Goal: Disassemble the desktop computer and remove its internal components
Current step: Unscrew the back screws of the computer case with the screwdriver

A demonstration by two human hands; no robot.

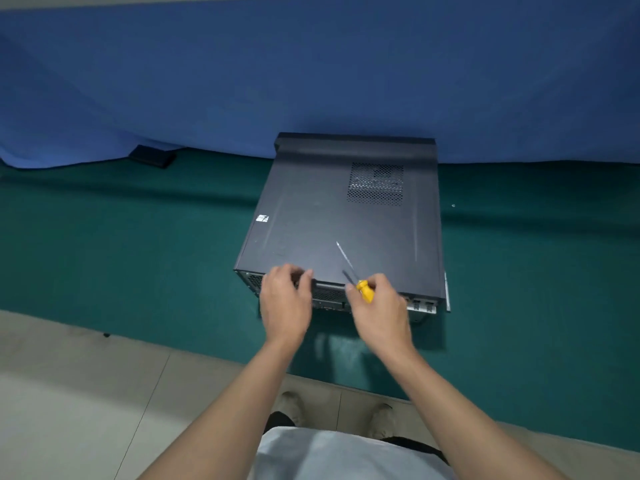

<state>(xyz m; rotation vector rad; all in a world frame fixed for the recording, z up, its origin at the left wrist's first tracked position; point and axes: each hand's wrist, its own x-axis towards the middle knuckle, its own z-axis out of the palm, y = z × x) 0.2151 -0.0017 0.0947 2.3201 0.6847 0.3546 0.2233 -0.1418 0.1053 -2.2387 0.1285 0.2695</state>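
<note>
PC case [422, 304] flat near front edge of counter [138, 254]; L hand [284, 299] grips cover [329, 223] lip, prob. to slide it off; R hand [381, 310] clasps screwdriver [364, 291], ready.

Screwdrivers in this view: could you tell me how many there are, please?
1: the yellow-handled screwdriver, gripped by the right hand at the near edge of the computer case. Others may be hidden.

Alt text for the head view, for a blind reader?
The left hand grips the near edge of a closed black desktop computer case on a green table; the right hand holds a yellow-handled screwdriver beside it.
</note>
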